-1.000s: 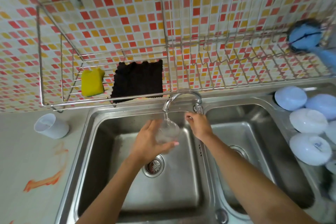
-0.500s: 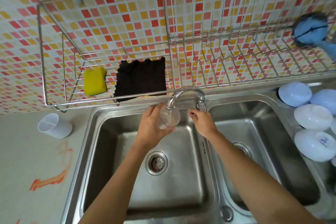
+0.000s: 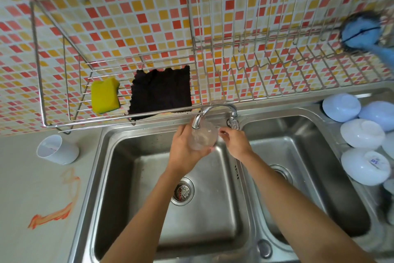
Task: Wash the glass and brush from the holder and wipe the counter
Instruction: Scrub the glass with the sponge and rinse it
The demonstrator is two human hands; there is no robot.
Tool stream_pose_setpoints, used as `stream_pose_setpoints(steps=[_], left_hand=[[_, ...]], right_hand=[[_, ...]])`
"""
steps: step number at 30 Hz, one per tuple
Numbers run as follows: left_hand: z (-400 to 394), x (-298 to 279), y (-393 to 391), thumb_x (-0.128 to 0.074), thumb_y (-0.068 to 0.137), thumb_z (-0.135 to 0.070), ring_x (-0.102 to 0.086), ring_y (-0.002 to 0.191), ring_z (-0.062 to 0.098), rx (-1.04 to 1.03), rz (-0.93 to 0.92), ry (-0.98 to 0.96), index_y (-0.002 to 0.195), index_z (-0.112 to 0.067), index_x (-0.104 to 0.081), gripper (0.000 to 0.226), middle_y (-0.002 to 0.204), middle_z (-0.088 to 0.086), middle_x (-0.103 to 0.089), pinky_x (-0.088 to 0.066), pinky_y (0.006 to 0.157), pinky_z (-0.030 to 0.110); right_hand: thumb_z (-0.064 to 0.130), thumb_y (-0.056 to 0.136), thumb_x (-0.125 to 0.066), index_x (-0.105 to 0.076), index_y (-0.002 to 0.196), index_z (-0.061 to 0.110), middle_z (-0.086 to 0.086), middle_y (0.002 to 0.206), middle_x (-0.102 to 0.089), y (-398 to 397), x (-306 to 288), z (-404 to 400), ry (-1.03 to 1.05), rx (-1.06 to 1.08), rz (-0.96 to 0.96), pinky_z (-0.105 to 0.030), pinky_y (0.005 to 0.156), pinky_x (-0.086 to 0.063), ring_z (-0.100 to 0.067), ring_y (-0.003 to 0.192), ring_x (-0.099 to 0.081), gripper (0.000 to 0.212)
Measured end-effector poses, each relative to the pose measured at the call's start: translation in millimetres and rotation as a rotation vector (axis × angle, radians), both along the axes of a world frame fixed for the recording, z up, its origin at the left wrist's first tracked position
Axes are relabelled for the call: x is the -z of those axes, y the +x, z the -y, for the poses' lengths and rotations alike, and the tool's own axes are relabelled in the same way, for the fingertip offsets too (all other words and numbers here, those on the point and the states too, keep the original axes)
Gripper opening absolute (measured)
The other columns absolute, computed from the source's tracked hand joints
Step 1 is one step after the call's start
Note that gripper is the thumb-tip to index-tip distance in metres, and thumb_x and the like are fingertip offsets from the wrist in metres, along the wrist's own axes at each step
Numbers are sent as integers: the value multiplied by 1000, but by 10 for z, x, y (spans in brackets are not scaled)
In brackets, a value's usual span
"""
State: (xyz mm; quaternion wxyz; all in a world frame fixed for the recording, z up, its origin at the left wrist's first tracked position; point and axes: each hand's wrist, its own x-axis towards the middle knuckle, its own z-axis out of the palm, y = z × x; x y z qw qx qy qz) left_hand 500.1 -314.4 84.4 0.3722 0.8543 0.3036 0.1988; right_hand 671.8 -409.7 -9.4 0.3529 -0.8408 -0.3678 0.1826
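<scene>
My left hand grips a clear glass and holds it right under the spout of the chrome tap, over the left sink basin. My right hand is beside the glass, its fingertips touching the rim near the tap's base. A blue brush with dark bristles lies at the right end of the wire rack. Orange smears mark the grey counter on the left.
A yellow sponge and a black cloth lie on the rack's left shelf. A white cup stands on the counter. Several pale upturned bowls crowd the right drainer beside the right basin.
My left hand has lifted the glass from mid-basin up to the tap spout. My right hand has stayed near the tap, now touching the glass rim.
</scene>
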Motion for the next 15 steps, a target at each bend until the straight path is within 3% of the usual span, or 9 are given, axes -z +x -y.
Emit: stream_pose_setpoints(steps=[3, 8, 12, 13, 15], left_hand=[[-29, 47, -161, -89, 59, -39, -51, 104, 11, -22, -3, 16, 125, -30, -52, 76, 114, -13, -47, -44, 91, 25], [3, 100, -201, -89, 56, -43, -50, 111, 14, 37, -76, -10, 133, -28, -48, 88, 120, -12, -46, -45, 97, 31], [-3, 94, -169, -90, 56, -41, -52, 106, 13, 68, -61, -25, 120, -23, -53, 76, 116, -9, -51, -47, 93, 31], [-10, 99, -169, -90, 55, -41, -53, 106, 13, 71, -67, -34, 118, -22, -54, 75, 115, -9, -52, -47, 92, 30], [-20, 87, -177, -91, 56, -40, -52, 106, 11, 57, -67, -36, 125, -23, -53, 80, 116, -9, -52, -45, 92, 25]], right_hand=[[17, 96, -57, -68, 104, 11, -10, 91, -74, -6, 16, -1, 18, 2, 30, -43, 77, -55, -28, 79, -68, 15], [16, 96, -57, -69, 104, 11, -10, 91, -74, -15, 19, 3, 32, 13, 27, -42, 78, -55, -27, 79, -69, 15], [14, 98, -55, -69, 102, 12, 2, 76, -67, -3, -54, 60, 87, 44, 9, -15, 57, -40, -5, 56, -56, 16], [14, 99, -53, -69, 102, 12, 1, 76, -67, 8, -72, 78, 94, 56, 11, -14, 55, -38, -8, 55, -56, 16], [15, 100, -50, -67, 103, 11, -5, 83, -71, 30, -94, 105, 107, 76, 42, -25, 62, -43, -22, 65, -63, 18]])
